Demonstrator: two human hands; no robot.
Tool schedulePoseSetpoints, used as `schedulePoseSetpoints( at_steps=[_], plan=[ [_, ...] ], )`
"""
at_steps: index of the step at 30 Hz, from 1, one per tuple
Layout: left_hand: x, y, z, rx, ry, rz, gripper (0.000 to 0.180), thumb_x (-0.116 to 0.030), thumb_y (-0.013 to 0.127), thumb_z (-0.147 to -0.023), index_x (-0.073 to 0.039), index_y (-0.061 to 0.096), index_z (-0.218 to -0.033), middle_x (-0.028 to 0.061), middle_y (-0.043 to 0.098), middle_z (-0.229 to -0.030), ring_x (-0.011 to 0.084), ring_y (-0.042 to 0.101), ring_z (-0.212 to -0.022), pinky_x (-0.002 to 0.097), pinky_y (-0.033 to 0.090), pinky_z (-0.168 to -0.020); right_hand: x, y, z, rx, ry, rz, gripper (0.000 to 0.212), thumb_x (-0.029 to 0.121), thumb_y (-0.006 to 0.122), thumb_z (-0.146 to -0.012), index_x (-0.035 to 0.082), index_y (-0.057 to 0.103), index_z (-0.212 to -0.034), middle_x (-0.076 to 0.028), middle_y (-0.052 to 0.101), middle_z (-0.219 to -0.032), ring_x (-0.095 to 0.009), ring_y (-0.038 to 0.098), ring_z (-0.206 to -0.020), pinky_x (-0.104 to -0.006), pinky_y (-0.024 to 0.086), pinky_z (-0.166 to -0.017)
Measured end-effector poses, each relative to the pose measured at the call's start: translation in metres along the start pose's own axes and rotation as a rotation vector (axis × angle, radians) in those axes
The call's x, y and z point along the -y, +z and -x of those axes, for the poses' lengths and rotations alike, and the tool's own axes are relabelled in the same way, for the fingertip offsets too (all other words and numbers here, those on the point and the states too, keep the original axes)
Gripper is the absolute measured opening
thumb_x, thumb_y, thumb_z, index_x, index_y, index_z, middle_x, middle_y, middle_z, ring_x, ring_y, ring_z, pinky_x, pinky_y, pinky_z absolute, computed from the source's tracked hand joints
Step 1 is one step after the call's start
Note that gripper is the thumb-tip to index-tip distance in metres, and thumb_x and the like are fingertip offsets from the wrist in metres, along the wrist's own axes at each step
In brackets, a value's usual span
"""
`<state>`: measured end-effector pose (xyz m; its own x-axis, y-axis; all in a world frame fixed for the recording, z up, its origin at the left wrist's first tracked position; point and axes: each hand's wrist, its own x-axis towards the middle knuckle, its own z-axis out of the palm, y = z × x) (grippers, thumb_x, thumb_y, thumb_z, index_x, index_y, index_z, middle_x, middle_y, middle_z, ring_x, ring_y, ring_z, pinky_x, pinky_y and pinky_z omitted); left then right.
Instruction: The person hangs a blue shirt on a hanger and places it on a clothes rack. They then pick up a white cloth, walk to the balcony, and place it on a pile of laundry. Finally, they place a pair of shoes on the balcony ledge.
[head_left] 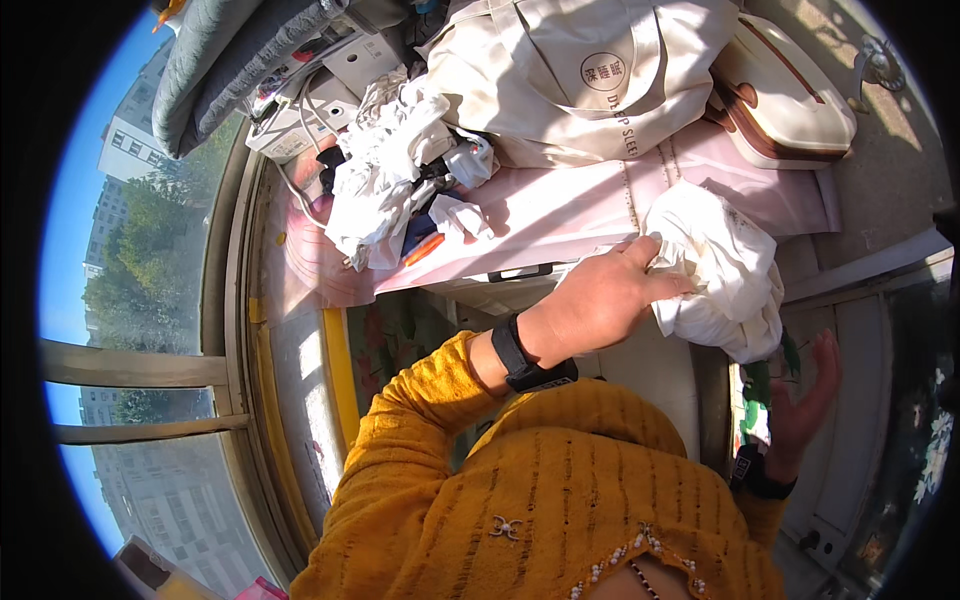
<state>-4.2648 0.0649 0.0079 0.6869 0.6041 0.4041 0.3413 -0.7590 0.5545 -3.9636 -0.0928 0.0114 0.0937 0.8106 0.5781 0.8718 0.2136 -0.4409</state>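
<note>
My left hand (pixel 605 300) is closed on a crumpled white cloth (pixel 718 265), its thumb pressed against the near side of the bundle. The cloth hangs bunched above the front edge of a surface spread with a pink cover (pixel 560 200). At the lower right, my right hand (pixel 803 405) is raised with fingers apart and holds nothing; a gap separates it from the cloth. To the left on the cover lies a loose heap of white fabric pieces (pixel 390 165), with an orange object (pixel 424 249) at its near edge.
A large cream tote bag (pixel 560 90) fills the back. Right of it lies a cream-and-brown case (pixel 785 95). White boxes (pixel 358 66) and grey folded padding (pixel 230 70) crowd the back left. A window (pixel 150 250) runs along the left, beside a yellow strip (pixel 340 370).
</note>
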Motion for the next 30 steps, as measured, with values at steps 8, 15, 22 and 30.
schedulePoseSetpoints(
  at_steps=[8,15,22,30],
  plan=[
    [0.007,0.121,-0.030,0.373,0.253,0.002,0.040,-0.004,0.062,-0.078,-0.021,0.068,-0.113,0.0085,0.056,-0.114,0.0320,0.059,-0.103,0.0387,0.056,-0.073,0.015,0.020,0.069,0.431,0.582,-0.045,0.110,0.022,0.089,-0.063,0.014,0.028,-0.154,-0.015,0.022,-0.158,-0.035,0.041,-0.136,-0.0434,0.049,-0.100],
    [-0.025,0.201,-0.018,0.508,0.104,0.798,0.050,0.010,0.061,-0.080,-0.015,0.062,-0.124,0.0150,0.054,-0.125,0.0350,0.054,-0.118,0.0392,0.047,-0.099,0.021,0.085,0.130,0.048,0.831,-0.444,0.118,0.017,0.088,-0.068,0.016,0.011,-0.158,-0.018,0.025,-0.156,-0.035,0.036,-0.139,-0.0435,0.039,-0.110],
    [-0.071,0.243,-0.029,1.150,0.148,1.245,0.053,0.003,0.057,-0.093,-0.012,0.047,-0.142,0.0086,0.046,-0.136,0.0237,0.053,-0.124,0.0329,0.047,-0.101,0.015,0.040,0.198,-0.415,0.830,-0.283,0.068,-0.001,0.075,-0.078,0.009,0.049,-0.141,-0.014,0.055,-0.132,-0.029,0.054,-0.126,-0.0369,0.044,-0.105],
    [-0.149,0.298,-0.029,1.371,0.077,0.827,0.048,0.000,0.057,-0.095,-0.007,0.046,-0.142,0.0089,0.053,-0.137,0.0190,0.061,-0.114,0.0305,0.050,-0.097,0.010,-0.085,0.347,-0.746,1.093,-0.011,0.059,0.003,0.073,-0.082,0.008,0.052,-0.138,-0.010,0.058,-0.130,-0.025,0.057,-0.121,-0.0343,0.046,-0.100]
  ],
)
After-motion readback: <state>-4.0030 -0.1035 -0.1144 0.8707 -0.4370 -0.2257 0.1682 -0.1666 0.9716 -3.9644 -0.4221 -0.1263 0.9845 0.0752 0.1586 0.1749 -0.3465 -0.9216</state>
